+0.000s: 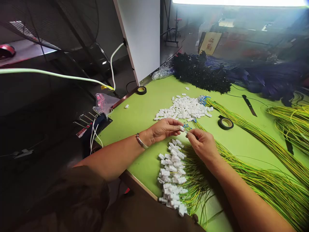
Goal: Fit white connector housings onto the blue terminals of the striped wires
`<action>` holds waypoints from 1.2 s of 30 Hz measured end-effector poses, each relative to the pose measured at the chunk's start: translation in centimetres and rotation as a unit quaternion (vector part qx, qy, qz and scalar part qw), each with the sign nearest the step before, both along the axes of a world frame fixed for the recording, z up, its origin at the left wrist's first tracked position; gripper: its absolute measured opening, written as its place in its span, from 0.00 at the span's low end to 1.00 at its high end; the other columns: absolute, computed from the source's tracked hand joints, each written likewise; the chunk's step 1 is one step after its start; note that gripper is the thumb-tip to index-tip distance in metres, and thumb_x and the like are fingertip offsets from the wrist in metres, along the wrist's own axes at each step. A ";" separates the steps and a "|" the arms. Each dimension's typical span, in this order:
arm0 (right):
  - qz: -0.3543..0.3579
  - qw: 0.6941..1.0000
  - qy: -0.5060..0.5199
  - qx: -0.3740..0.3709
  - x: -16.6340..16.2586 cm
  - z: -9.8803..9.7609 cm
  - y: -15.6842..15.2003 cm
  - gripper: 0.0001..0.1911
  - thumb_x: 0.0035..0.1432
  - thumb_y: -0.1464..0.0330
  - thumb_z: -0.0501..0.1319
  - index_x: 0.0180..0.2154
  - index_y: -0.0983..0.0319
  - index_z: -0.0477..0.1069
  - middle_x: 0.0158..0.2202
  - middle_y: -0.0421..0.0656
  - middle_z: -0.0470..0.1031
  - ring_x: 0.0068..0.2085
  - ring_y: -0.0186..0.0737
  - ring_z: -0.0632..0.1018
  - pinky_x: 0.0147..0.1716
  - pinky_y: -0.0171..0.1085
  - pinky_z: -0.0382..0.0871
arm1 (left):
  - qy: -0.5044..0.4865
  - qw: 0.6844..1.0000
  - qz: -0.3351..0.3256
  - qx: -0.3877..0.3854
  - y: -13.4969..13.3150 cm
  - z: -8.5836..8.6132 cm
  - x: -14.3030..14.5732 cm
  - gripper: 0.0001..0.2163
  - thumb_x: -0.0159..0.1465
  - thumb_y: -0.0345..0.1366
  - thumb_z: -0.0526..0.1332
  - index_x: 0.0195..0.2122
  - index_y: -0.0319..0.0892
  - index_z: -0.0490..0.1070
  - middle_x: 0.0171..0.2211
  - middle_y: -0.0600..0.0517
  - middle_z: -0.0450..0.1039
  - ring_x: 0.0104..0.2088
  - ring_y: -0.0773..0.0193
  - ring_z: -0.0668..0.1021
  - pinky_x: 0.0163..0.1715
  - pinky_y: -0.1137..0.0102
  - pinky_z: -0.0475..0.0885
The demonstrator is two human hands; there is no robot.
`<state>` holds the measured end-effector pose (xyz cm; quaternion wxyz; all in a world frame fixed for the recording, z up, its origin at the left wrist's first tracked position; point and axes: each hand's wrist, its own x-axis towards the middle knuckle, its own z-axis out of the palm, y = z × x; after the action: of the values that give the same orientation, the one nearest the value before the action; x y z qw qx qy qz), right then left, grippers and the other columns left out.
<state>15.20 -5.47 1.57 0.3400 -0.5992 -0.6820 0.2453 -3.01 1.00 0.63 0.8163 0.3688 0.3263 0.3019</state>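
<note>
My left hand pinches a small white plastic connector housing between thumb and fingertips. Close on its right, my right hand is closed on the end of a thin wire, mostly hidden by the fingers. Just behind the fingertips lie wire ends with blue terminals. Below my hands, many white housings fitted on yellow-green wires form a long row. Beyond my hands is a heap of loose white housings. A bundle of yellow-green wires with blue-tipped ends runs off to the right.
Black tape rolls lie on the green table: one tape roll right of the heap, another tape roll at the far left edge. A dark blade-like strip lies at right. Dark cables with black connectors are piled behind. A white cord hangs left.
</note>
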 end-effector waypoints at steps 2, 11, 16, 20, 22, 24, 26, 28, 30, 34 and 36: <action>0.002 1.000 0.006 -0.018 0.1 0.1 0.1 0.16 0.56 0.64 0.54 0.18 0.61 0.64 0.16 0.36 0.56 0.21 0.31 0.60 0.22 0.33 0.54 | 0.005 1.000 -0.004 0.021 -0.1 -0.1 0.1 0.13 0.50 0.31 0.73 0.35 0.34 0.76 0.27 0.51 0.76 0.27 0.72 0.77 0.31 0.74 0.71; 0.043 0.995 0.079 -0.045 0.0 0.0 0.2 0.14 0.56 0.61 0.56 0.24 0.62 0.69 0.19 0.37 0.64 0.23 0.32 0.65 0.25 0.33 0.59 | 0.064 0.992 0.026 0.108 -0.4 -0.4 0.5 0.13 0.48 0.33 0.74 0.33 0.34 0.78 0.25 0.52 0.76 0.22 0.75 0.72 0.25 0.76 0.67; 0.023 0.949 0.260 -0.175 0.2 -0.4 0.0 0.16 0.52 0.55 0.63 0.27 0.62 0.69 0.18 0.36 0.66 0.17 0.31 0.64 0.19 0.34 0.65 | 0.015 0.999 -0.012 0.031 -0.2 -0.4 0.2 0.15 0.46 0.33 0.75 0.34 0.35 0.77 0.26 0.51 0.77 0.24 0.74 0.75 0.28 0.75 0.70; -0.002 0.947 0.282 -0.157 0.3 -0.2 -0.2 0.17 0.50 0.54 0.65 0.28 0.63 0.71 0.18 0.36 0.66 0.17 0.30 0.65 0.19 0.34 0.67 | 0.016 0.999 -0.007 0.037 -0.2 -0.4 0.2 0.16 0.46 0.34 0.75 0.34 0.35 0.77 0.26 0.51 0.77 0.23 0.73 0.76 0.28 0.75 0.71; 0.002 0.963 0.233 -0.135 0.3 -0.1 -0.2 0.16 0.51 0.56 0.64 0.28 0.64 0.72 0.16 0.35 0.63 0.16 0.30 0.65 0.16 0.33 0.61 | 0.029 0.998 0.000 0.054 -0.3 -0.5 0.3 0.16 0.45 0.35 0.75 0.33 0.34 0.76 0.25 0.51 0.76 0.23 0.72 0.76 0.27 0.74 0.71; 0.009 0.975 0.185 -0.120 0.3 -0.1 -0.2 0.15 0.53 0.57 0.62 0.27 0.64 0.72 0.15 0.35 0.62 0.15 0.30 0.64 0.15 0.32 0.57 | 0.040 0.996 0.001 0.076 -0.4 -0.6 0.5 0.17 0.45 0.35 0.75 0.32 0.33 0.76 0.24 0.51 0.76 0.22 0.72 0.75 0.27 0.74 0.71; 0.018 0.981 0.155 -0.112 0.3 -0.3 -0.2 0.14 0.55 0.59 0.60 0.26 0.63 0.71 0.15 0.34 0.61 0.15 0.29 0.63 0.16 0.32 0.55 | 0.050 0.994 -0.006 0.094 -0.7 -0.7 0.6 0.17 0.45 0.36 0.75 0.32 0.33 0.75 0.23 0.51 0.76 0.21 0.71 0.75 0.26 0.73 0.72; 0.026 0.984 0.138 -0.108 0.3 -0.6 -0.2 0.14 0.55 0.60 0.59 0.25 0.63 0.69 0.14 0.35 0.61 0.16 0.29 0.62 0.17 0.32 0.55 | 0.060 0.992 -0.012 0.108 -0.9 -0.8 0.8 0.16 0.46 0.35 0.75 0.33 0.33 0.75 0.23 0.51 0.76 0.21 0.70 0.76 0.26 0.73 0.72; 0.029 0.985 0.133 -0.107 0.2 -0.9 -0.1 0.14 0.55 0.60 0.59 0.24 0.62 0.69 0.14 0.35 0.61 0.17 0.30 0.62 0.18 0.32 0.55 | 0.071 0.990 0.000 0.119 -1.1 -0.9 0.9 0.15 0.48 0.35 0.74 0.33 0.33 0.75 0.23 0.52 0.75 0.22 0.70 0.76 0.26 0.73 0.71; 0.031 0.987 0.124 -0.095 0.1 -1.1 -0.1 0.15 0.55 0.59 0.59 0.23 0.62 0.68 0.16 0.36 0.64 0.19 0.31 0.62 0.21 0.33 0.57 | 0.082 0.987 0.034 0.135 -1.1 -1.0 1.0 0.13 0.50 0.34 0.72 0.34 0.34 0.75 0.22 0.53 0.74 0.22 0.72 0.75 0.26 0.75 0.70; 0.035 0.989 0.106 -0.094 0.5 -0.9 0.1 0.15 0.55 0.59 0.58 0.22 0.62 0.68 0.17 0.38 0.67 0.20 0.31 0.63 0.22 0.34 0.57 | 0.098 0.983 0.021 0.155 -1.0 -0.9 1.0 0.11 0.51 0.34 0.70 0.34 0.34 0.75 0.21 0.54 0.73 0.20 0.73 0.73 0.24 0.75 0.69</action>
<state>15.66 -5.36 0.71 0.3436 -0.5747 -0.6369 0.3821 -2.03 0.02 -0.24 0.7068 0.5117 0.3616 0.3284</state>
